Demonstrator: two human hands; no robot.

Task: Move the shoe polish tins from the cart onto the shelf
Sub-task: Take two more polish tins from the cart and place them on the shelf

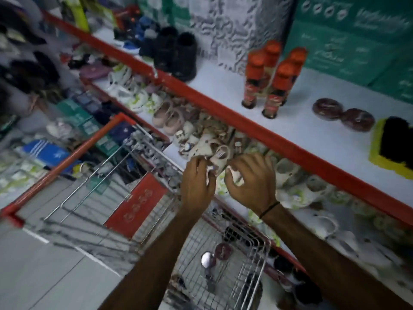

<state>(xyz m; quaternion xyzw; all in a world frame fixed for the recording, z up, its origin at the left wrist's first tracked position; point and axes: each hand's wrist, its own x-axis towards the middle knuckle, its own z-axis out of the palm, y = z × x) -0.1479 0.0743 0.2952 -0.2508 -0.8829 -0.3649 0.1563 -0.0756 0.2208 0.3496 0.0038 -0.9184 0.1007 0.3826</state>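
Observation:
Two dark red shoe polish tins (327, 108) (357, 120) lie side by side on the white upper shelf (290, 126), right of the spray cans. In the wire cart (264, 260) below, a dark red tin (223, 251) lies beside a tin with its silver side up (207, 260). My left hand (197, 182) and my right hand (252, 180) hover close together above the cart, in front of the lower shelf of white shoes. Both hold nothing, and their fingers are loosely bent.
Several orange-capped spray cans (273, 86) stand on the upper shelf, with black boots (176, 52) to the left and a yellow-backed brush (391, 144) to the right. Green boxes (357, 36) line the back. The shelf's red front edge (223, 110) runs diagonally. Small shoes (169, 117) crowd the lower shelf.

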